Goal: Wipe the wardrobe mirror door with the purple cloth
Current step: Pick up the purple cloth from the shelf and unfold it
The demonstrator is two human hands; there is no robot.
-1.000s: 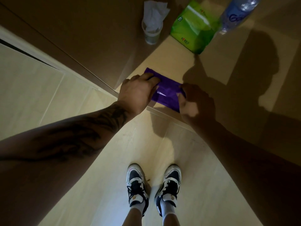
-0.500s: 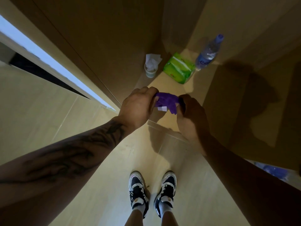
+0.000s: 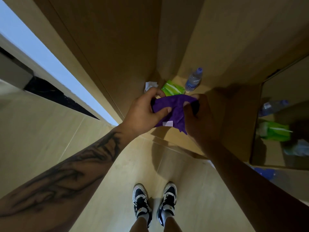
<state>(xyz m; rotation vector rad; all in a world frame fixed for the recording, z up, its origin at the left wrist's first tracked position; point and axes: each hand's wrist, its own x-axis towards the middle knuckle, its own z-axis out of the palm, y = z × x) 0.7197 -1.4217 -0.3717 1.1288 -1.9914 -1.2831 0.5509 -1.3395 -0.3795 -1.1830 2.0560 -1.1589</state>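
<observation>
Cloth (image 3: 173, 108) off the floor now: a second ago it lay flat on the boards under my fingers; half a second ago I had it bunched and rising. At this moment it hangs in the air at about waist height, crumpled, white label facing me at its lower edge.

Left hand (image 3: 143, 111): thumb and fingers pinch the left end of the cloth. Right hand (image 3: 199, 116): curled round the right end, a fold caught between the fingers. Both hands close together, cloth stretched between them.

Judgement: pick-up done; I appear to be sorting the cloth into a pad. No wiping begun yet.

Room, left to right. Pale strip of light (image 3: 50, 64) running diagonally at far left, dark gap below it. Wooden wardrobe panels (image 3: 117, 39) ahead, meeting in a corner. At their foot, on the floor: a cup with white tissue (image 3: 150, 85), a green packet (image 3: 173, 89), a water bottle (image 3: 194, 80), all behind my hands. Mirror door (image 3: 280, 106) at far right, showing reflections of the packet and bottle; well apart from the cloth. Floor (image 3: 50, 118) pale wood boards; my trainers (image 3: 154, 203) below.
</observation>
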